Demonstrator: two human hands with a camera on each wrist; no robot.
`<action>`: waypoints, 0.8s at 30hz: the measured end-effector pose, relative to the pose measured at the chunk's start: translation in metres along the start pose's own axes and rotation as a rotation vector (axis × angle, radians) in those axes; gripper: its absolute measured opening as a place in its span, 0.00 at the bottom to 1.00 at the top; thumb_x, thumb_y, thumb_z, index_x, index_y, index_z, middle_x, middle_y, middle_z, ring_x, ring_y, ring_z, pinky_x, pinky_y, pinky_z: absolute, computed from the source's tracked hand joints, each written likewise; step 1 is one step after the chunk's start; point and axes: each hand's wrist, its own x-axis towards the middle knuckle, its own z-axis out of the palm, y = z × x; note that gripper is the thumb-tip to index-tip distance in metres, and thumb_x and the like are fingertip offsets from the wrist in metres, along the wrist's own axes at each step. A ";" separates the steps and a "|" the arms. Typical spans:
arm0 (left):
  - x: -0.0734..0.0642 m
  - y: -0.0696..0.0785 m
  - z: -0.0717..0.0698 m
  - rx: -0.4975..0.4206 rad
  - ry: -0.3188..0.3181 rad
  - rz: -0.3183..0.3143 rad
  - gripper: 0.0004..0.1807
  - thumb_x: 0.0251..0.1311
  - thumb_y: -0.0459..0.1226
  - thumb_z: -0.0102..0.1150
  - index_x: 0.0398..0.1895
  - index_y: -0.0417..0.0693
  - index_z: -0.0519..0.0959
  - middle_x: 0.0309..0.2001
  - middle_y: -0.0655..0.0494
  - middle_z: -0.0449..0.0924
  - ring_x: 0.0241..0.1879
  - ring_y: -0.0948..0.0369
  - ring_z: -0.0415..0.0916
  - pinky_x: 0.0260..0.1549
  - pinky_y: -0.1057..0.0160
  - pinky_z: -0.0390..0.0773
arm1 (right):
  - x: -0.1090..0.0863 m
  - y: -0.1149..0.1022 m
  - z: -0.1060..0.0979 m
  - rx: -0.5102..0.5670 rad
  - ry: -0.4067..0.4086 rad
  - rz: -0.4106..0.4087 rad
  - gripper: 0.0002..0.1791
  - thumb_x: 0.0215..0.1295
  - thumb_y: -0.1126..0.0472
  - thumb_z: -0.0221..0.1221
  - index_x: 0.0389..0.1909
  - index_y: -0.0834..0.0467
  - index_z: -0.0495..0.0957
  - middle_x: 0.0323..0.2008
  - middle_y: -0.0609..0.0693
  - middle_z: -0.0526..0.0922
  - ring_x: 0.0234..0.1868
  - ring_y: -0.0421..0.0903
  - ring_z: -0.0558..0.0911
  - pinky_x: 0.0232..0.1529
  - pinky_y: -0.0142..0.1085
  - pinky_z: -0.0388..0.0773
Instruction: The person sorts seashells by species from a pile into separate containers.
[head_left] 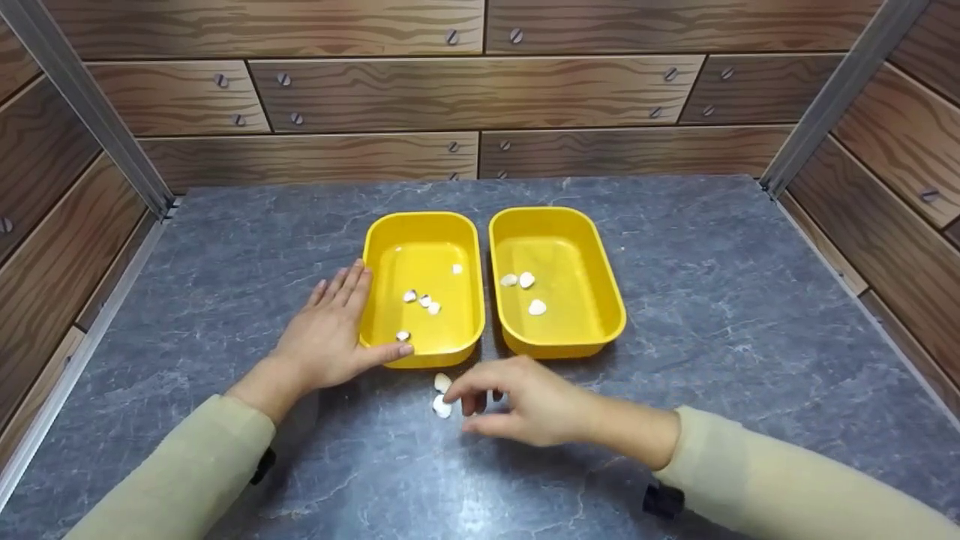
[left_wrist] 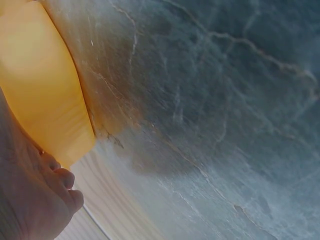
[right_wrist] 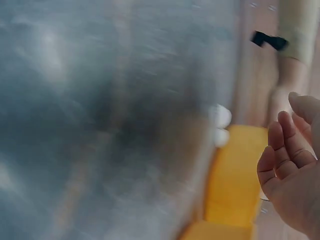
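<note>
My left hand (head_left: 322, 337) lies along the left side of the left yellow tray (head_left: 450, 330), with straight fingers against the wall and the thumb over the near rim. In the left wrist view its fingers (left_wrist: 65, 177) touch the tray's outer wall. Two small white shell-like pieces, a farther one (head_left: 442, 382) and a nearer one (head_left: 442, 406), lie on the table in front of the trays. Just right of them hovers my right hand (head_left: 536, 401), its fingers loosely bent, thumb apart and nothing held. Both pieces show blurred in the right wrist view, beyond the fingertips (right_wrist: 284, 120).
Several small whitish pieces, some with dark marks, lie in the left tray. The right yellow tray (head_left: 577, 277) stands beside it with three white pieces (head_left: 537, 307) inside. A grey marbled tabletop (head_left: 712, 337) lies under everything, with wood-patterned walls (head_left: 465, 94) around it.
</note>
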 end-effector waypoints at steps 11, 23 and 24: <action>-0.001 -0.001 0.001 -0.010 0.014 0.013 0.69 0.62 0.78 0.51 0.87 0.39 0.39 0.87 0.44 0.35 0.84 0.43 0.38 0.81 0.40 0.40 | 0.005 0.026 0.020 0.033 -0.089 0.155 0.20 0.68 0.61 0.73 0.59 0.56 0.84 0.40 0.49 0.88 0.39 0.38 0.84 0.43 0.28 0.84; 0.000 -0.001 0.001 -0.008 0.003 0.021 0.69 0.62 0.78 0.50 0.87 0.39 0.38 0.87 0.45 0.33 0.85 0.44 0.36 0.81 0.41 0.39 | 0.008 0.038 0.028 -0.013 -0.136 0.195 0.24 0.70 0.57 0.71 0.66 0.52 0.83 0.44 0.48 0.85 0.40 0.38 0.81 0.45 0.30 0.81; 0.000 -0.001 0.001 -0.008 0.003 0.021 0.69 0.62 0.78 0.50 0.87 0.39 0.38 0.87 0.44 0.33 0.85 0.43 0.36 0.81 0.41 0.39 | 0.008 0.038 0.028 -0.015 -0.137 0.197 0.24 0.71 0.57 0.71 0.66 0.51 0.83 0.44 0.47 0.85 0.40 0.37 0.81 0.44 0.30 0.81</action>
